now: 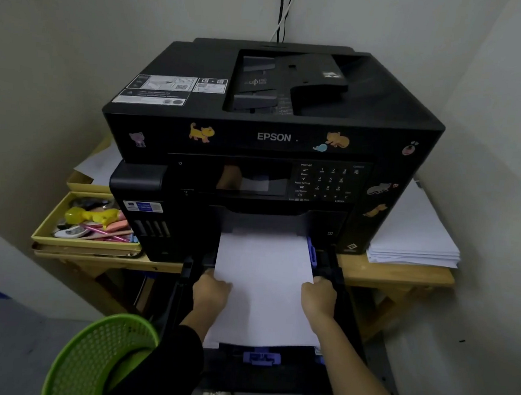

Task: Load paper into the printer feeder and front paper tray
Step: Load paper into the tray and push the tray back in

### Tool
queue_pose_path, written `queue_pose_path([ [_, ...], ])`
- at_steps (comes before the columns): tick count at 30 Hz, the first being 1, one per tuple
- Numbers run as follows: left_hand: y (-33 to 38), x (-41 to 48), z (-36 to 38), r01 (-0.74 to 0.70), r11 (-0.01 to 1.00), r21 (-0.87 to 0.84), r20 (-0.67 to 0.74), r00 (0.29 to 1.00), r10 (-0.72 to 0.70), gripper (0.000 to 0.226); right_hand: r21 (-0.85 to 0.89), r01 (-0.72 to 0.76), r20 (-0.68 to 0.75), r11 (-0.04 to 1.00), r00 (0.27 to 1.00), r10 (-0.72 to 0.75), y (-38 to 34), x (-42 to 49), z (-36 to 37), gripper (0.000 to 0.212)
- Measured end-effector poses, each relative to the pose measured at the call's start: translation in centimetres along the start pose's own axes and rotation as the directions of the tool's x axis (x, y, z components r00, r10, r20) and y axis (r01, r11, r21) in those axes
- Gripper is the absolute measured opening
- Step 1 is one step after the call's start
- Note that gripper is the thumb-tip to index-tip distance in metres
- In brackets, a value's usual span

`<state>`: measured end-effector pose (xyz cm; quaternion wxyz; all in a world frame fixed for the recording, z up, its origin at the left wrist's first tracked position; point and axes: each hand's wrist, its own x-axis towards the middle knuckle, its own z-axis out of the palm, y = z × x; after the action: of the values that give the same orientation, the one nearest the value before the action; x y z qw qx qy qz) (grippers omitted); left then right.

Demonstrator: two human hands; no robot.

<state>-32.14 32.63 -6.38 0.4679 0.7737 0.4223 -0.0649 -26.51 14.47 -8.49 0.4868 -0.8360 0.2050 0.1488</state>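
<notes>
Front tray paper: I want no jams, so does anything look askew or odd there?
Nothing stands out. The paper stack lies flat and square in the pulled-out front tray, between the left hand and right hand at its side edges. The blue rear guide sits at its near edge.

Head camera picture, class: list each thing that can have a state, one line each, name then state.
Black front paper tray: pulled out.
White paper stack in tray: lying flat between the blue guides.
Left hand: resting on the paper's left edge.
Right hand: resting on the paper's right edge.
Black Epson printer's top feeder: no paper visible.
</notes>
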Motion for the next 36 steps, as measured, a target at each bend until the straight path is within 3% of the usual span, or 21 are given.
queue_pose_path([
  [2,0.2,0.2,-0.1,-0.018,1.000,0.008,-0.007,1.000,0.018,0.050,0.028,0.001,-0.008,1.000,1.000,-0.001,-0.2,0.3,-0.1,0.036],
  [5,0.4,0.2,-0.3,-0.041,0.999,0.010,-0.018,0.999,0.041,0.042,0.040,0.000,-0.008,0.999,1.000,0.001,0.1,0.4,0.2,0.034],
  [10,-0.4,0.1,0.1,0.014,0.992,0.128,-0.009,1.000,-0.013,0.046,0.031,-0.030,-0.030,0.999,0.999,0.031,0.8,-0.1,0.1,0.037],
  [14,-0.9,0.3,-0.1,0.044,0.998,-0.037,-0.019,0.999,-0.045,0.035,0.088,0.005,-0.065,0.996,0.998,0.000,1.7,-0.5,0.6,0.031],
  [20,-1.1,0.4,0.1,0.060,0.983,-0.171,-0.021,0.998,-0.065,0.040,0.153,0.015,-0.072,0.988,0.997,-0.004,1.5,-0.5,1.0,0.024],
  [26,0.0,0.5,0.0,0.155,0.987,-0.043,-0.031,0.987,-0.156,0.042,0.137,-0.056,-0.069,0.989,0.995,0.066,1.1,0.3,0.8,0.034],
  [30,1.4,0.1,-0.6,0.070,0.944,0.321,-0.011,0.997,-0.070,0.054,0.132,-0.063,-0.077,0.989,0.994,0.074,0.5,0.3,0.8,0.038],
  [34,1.3,0.6,-0.4,0.092,0.953,0.290,0.037,0.994,-0.107,0.051,0.092,-0.051,-0.092,0.995,0.994,0.059,0.2,0.2,0.7,0.037],
  [36,0.4,0.8,0.1,0.131,0.981,0.144,0.057,0.988,-0.140,0.040,0.050,-0.048,-0.084,0.998,0.995,0.052,0.1,-0.2,0.8,0.027],
])
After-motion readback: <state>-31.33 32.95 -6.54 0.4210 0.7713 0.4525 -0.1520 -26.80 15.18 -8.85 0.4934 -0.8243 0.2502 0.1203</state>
